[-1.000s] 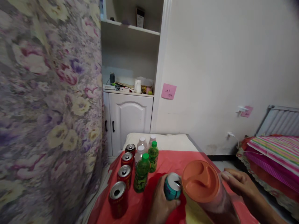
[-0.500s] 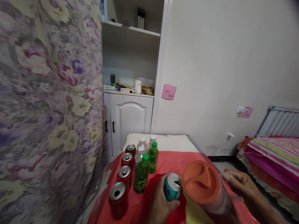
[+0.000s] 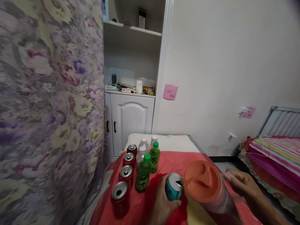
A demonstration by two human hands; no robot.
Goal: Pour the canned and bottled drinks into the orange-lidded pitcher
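Can (image 3: 173,191), teal, its dark mouth showing on top, sits in my left hand (image 3: 161,204), thumb and fingers curled around its side. Just right of it stands the jar (image 3: 222,209) with its orange lid (image 3: 203,184). On the jar's other side, my right hand (image 3: 241,183) is half curled; I cannot quite tell whether its fingertips touch the jar or hold anything. Left of the teal can, two green bottles (image 3: 143,175) stand upright on red sheeting (image 3: 178,159), three white-capped bottles (image 3: 142,153) near them, and four cans (image 3: 120,203) form a row beside those.
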